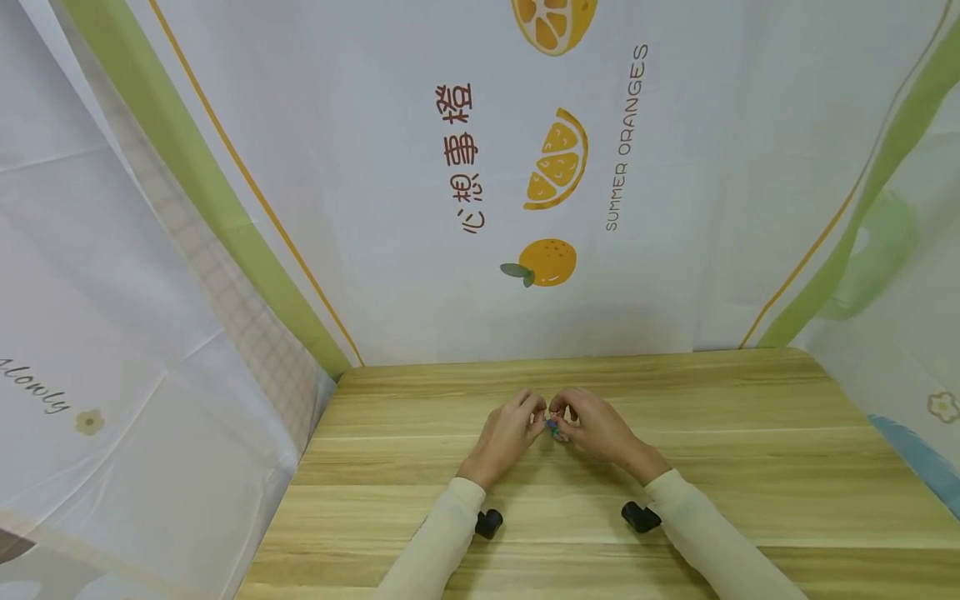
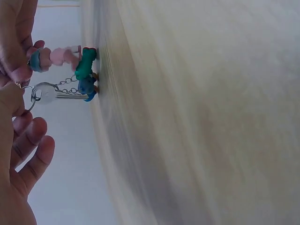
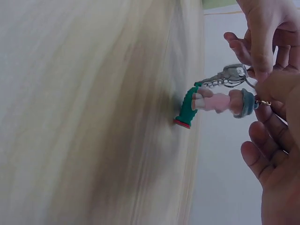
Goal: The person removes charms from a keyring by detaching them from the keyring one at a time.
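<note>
Both hands meet over the wooden table, around a small bunch of charms (image 1: 553, 427). My left hand (image 1: 510, 429) pinches a metal split ring (image 2: 33, 101), from which a silver key (image 2: 45, 93) hangs. With thumb and fingertips, my right hand (image 1: 600, 429) pinches the gold clasp (image 3: 264, 102) above a pink figurine charm (image 3: 218, 101) in a blue-green hat. A green charm (image 3: 187, 105) with a red end and a blue charm (image 2: 86, 85) dangle on short chains, low near the tabletop. Fingers hide part of the ring.
The wood-grain table (image 1: 360, 500) ends at a white curtain (image 1: 390, 250) printed with oranges. More printed cloth hangs at left and right. A black piece (image 1: 490, 523) lies by the left forearm, and another black piece (image 1: 640, 517) is by the right wrist.
</note>
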A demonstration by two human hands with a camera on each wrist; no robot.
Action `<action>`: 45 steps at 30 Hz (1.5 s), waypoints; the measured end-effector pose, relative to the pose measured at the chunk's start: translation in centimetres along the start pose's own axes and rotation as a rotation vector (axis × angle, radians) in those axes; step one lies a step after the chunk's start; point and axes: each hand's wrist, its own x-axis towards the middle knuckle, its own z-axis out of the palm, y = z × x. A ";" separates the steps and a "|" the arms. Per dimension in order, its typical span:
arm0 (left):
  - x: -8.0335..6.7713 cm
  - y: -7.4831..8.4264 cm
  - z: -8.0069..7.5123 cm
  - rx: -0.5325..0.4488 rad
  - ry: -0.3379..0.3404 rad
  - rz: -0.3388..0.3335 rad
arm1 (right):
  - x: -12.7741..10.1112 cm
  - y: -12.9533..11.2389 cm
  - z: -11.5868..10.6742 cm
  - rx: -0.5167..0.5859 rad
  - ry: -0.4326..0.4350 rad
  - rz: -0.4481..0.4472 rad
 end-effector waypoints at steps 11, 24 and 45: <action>-0.1 -0.1 -0.1 -0.008 0.014 -0.005 | -0.2 0.1 0.4 -0.042 0.124 -0.077; -0.2 0.0 -0.2 -0.044 0.028 -0.023 | -0.2 -0.3 0.4 -0.022 0.137 -0.091; -0.3 -0.3 0.0 -0.102 0.046 -0.025 | -0.2 -0.2 0.5 0.029 0.106 -0.047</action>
